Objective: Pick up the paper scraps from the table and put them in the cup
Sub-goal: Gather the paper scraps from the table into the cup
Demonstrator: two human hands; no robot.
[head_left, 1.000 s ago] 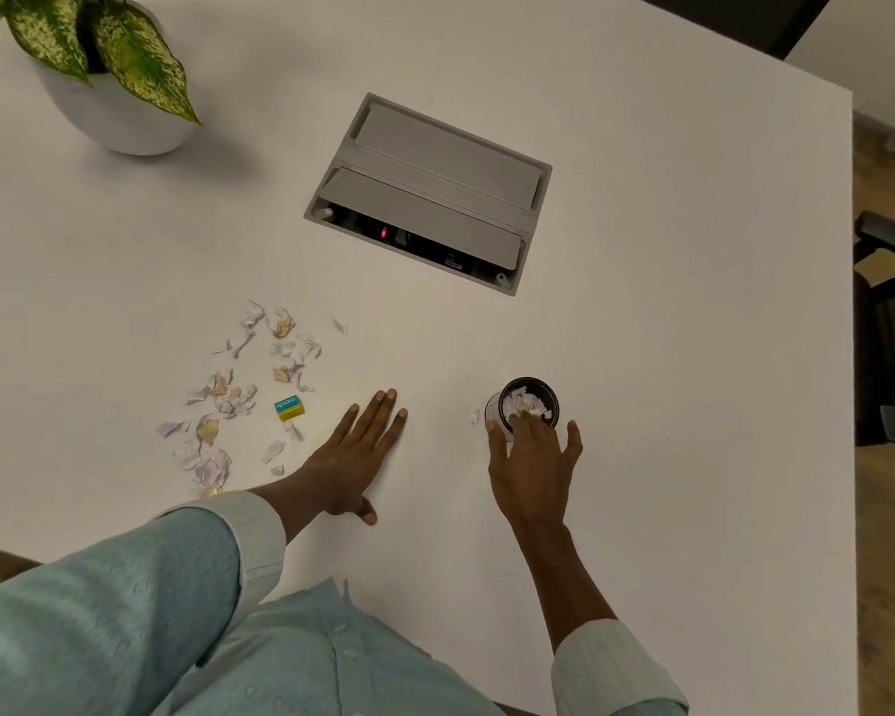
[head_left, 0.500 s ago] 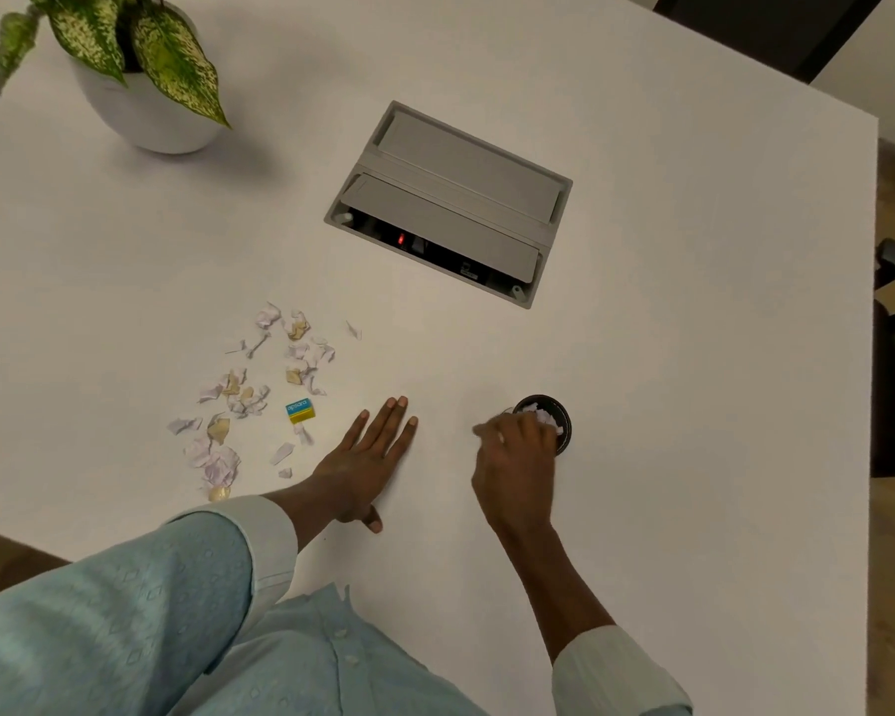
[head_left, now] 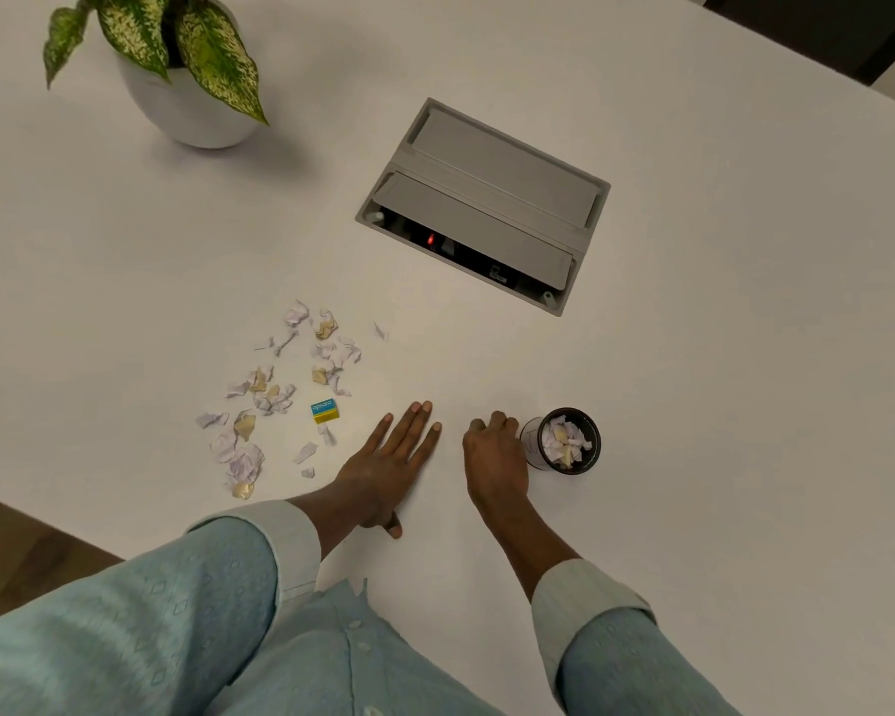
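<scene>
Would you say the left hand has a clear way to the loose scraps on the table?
Probably yes: the left hand lies flat just right of the scraps, with only bare table between them. The blue-yellow box sits among the scraps but does not seem to block the nearest ones.

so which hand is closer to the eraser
Left. The left hand lies flat on the table just right of the eraser; the right hand is farther right, beside the cup.

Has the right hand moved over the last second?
Yes. The right hand was over the cup; it has shifted left, off the rim, and now sits beside it, nearer the left hand.
</scene>
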